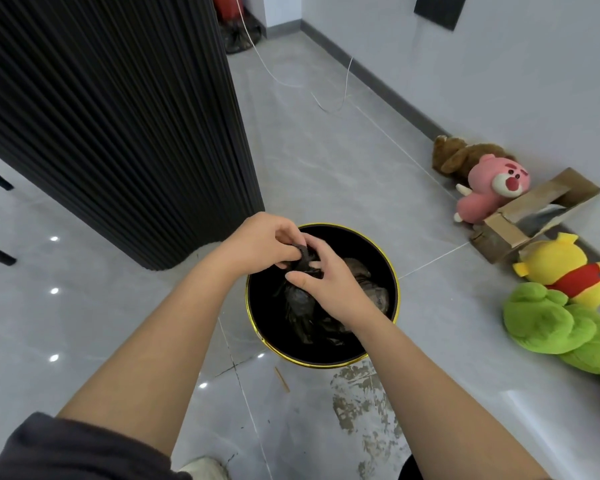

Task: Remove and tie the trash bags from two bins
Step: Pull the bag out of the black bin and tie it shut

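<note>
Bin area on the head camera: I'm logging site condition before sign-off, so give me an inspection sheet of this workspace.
Surface: grey tiled floor, glossy, with a scuffed stained patch in front of the bin and a thin stick lying there.
Job's things: black bin with gold rim; black trash bag still inside, its top gathered.
Clutter: brown, pink, yellow and green plush toys and a cardboard box along the wall.
Grippers: left hand and right hand both pinch the bag's gathered top.
Cables: white cord trailing over the floor.
Surroundings: black ribbed panel, grey wall.
</note>
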Action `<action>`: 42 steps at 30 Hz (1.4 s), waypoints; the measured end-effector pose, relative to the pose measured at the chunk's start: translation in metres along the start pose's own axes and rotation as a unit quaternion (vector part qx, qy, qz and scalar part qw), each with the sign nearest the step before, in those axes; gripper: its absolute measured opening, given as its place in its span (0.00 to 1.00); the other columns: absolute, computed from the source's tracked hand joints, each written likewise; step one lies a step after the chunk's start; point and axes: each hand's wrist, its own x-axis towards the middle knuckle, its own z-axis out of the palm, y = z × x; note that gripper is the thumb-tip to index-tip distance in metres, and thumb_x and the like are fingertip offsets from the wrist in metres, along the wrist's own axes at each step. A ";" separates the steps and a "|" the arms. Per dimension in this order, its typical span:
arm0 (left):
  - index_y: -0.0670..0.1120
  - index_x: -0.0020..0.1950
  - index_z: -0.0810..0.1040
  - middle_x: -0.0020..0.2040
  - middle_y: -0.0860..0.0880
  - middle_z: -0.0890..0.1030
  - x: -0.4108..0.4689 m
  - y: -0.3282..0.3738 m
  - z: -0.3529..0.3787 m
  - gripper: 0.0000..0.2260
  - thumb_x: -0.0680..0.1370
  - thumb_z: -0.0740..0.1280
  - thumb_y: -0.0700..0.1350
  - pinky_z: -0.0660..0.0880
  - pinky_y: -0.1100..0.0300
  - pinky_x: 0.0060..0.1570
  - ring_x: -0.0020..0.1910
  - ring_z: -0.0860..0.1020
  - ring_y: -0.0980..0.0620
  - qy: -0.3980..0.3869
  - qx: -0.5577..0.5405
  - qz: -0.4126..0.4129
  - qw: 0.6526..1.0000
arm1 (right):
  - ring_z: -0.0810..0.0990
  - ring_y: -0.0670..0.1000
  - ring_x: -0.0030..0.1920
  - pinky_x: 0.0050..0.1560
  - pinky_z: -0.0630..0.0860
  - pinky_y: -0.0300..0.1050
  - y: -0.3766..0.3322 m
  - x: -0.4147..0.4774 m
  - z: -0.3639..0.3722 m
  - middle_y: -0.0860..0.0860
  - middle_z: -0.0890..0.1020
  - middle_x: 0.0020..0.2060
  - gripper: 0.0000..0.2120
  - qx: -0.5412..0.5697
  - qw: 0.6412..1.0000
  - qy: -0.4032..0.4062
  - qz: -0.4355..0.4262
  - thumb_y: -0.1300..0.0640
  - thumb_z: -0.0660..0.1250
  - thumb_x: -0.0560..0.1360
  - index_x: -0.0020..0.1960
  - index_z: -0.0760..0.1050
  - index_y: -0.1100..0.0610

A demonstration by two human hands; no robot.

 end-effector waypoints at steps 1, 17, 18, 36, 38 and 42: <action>0.47 0.44 0.83 0.41 0.49 0.85 0.000 0.001 -0.001 0.06 0.71 0.72 0.36 0.81 0.53 0.47 0.41 0.84 0.47 -0.001 0.001 0.011 1.000 | 0.79 0.39 0.53 0.54 0.73 0.35 -0.001 0.001 0.002 0.43 0.81 0.54 0.19 0.009 1.000 -0.013 0.007 0.59 0.70 0.74 0.64 0.73 0.53; 0.38 0.59 0.73 0.47 0.43 0.80 -0.015 -0.096 0.008 0.11 0.81 0.62 0.42 0.80 0.53 0.45 0.41 0.81 0.48 -0.048 -0.085 -0.287 0.953 | 0.67 0.61 0.66 0.67 0.63 0.58 -0.017 -0.006 0.010 0.67 0.67 0.65 0.28 0.077 0.985 0.070 0.140 0.47 0.54 0.82 0.66 0.62 0.72; 0.37 0.54 0.73 0.43 0.42 0.80 -0.019 -0.099 0.013 0.07 0.81 0.62 0.41 0.81 0.53 0.44 0.38 0.81 0.49 -0.053 -0.107 -0.272 0.955 | 0.71 0.61 0.63 0.65 0.65 0.58 -0.019 -0.006 0.012 0.66 0.71 0.62 0.28 0.068 0.986 0.071 0.132 0.46 0.54 0.81 0.64 0.66 0.72; 0.43 0.42 0.70 0.34 0.43 0.80 -0.008 -0.072 0.053 0.07 0.79 0.63 0.38 0.81 0.57 0.33 0.29 0.81 0.50 -0.034 -0.166 -0.233 0.958 | 0.73 0.50 0.40 0.44 0.68 0.48 -0.076 -0.008 -0.064 0.54 0.74 0.37 0.23 0.041 0.978 0.201 0.047 0.42 0.58 0.76 0.40 0.72 0.62; 0.43 0.42 0.70 0.34 0.43 0.81 -0.012 -0.073 0.052 0.07 0.79 0.63 0.38 0.82 0.55 0.38 0.31 0.82 0.50 -0.041 -0.180 -0.240 0.953 | 0.75 0.52 0.41 0.46 0.71 0.49 -0.094 -0.006 -0.066 0.55 0.76 0.38 0.22 0.051 0.977 0.203 0.035 0.45 0.58 0.78 0.41 0.73 0.64; 0.42 0.51 0.74 0.47 0.43 0.82 -0.024 -0.071 0.043 0.06 0.82 0.60 0.43 0.79 0.49 0.51 0.46 0.82 0.46 -0.056 -0.190 -0.254 0.947 | 0.81 0.61 0.49 0.58 0.74 0.58 -0.130 -0.003 -0.063 0.55 0.81 0.41 0.19 0.081 0.980 0.176 0.034 0.47 0.58 0.80 0.38 0.76 0.57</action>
